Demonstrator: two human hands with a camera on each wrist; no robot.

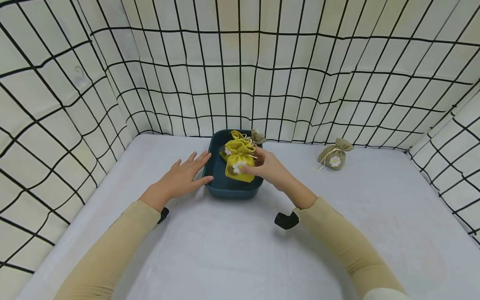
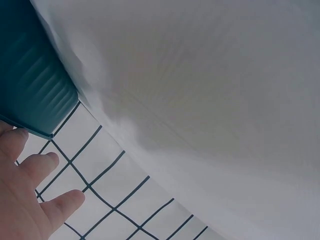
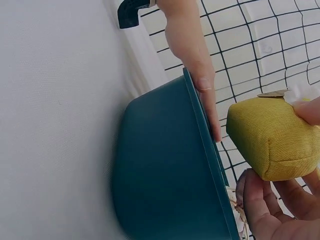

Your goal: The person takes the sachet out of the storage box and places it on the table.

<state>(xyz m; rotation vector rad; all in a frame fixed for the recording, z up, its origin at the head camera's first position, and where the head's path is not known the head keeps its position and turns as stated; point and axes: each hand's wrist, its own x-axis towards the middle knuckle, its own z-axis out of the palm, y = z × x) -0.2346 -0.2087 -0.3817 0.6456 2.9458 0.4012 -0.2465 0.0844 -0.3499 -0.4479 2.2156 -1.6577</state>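
- The right hand (image 1: 268, 166) pinches a yellow pouch (image 1: 240, 163) with a white daisy on its front; thumb and fingers are curled onto the cloth, and the pouch hangs over the dark teal tub (image 1: 221, 187).
- In the right wrist view the same pouch (image 3: 272, 137) sits between the fingertips (image 3: 260, 200) and the thumb, just above the tub's rim (image 3: 205, 150).
- The tub stands on the white table (image 1: 225, 250), roughly at 12 o'clock from the person, just before the back wall.
- More pouches lie in the tub behind the held one: another yellow one (image 1: 238, 139) and a beige one (image 1: 258, 136) at the far rim.
- The left hand (image 1: 180, 177) lies flat on the table at the tub's 9 o'clock side, fingers straight and slightly spread, thumb touching the tub's wall.
- The left wrist view shows those fingers (image 2: 30, 170) relaxed beside the ribbed tub corner (image 2: 35, 90).
- A beige pouch with a daisy (image 1: 333, 155) lies alone on the table at about 2 o'clock, well apart from the tub.
- A cloth with a black grid (image 1: 300, 83) walls in the table.
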